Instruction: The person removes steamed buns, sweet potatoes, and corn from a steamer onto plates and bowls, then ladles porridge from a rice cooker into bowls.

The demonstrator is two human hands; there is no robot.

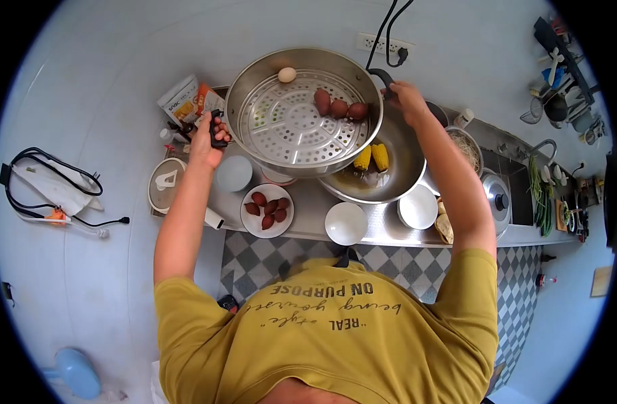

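Observation:
Both of my hands hold up a steel steamer pot (301,151) with a perforated bottom. My left hand (209,138) is closed round its black handle (218,128) on the left. On the right, my right hand (408,102) grips the other black handle (382,77). Inside the steamer lie a pale egg (287,75) near the far rim and several reddish-brown round items (338,108) toward the right. Partly behind and below it, a wide steel pan (402,175) holds two pieces of yellow corn (371,157).
A plate (268,229) of dark red items, white bowls (346,223) and a pale blue bowl (233,174) stand along the counter's front. A glass lid (161,185) is at the left. Farther right are a noodle bowl (466,145), a lidded pot (498,202) and the sink (520,188).

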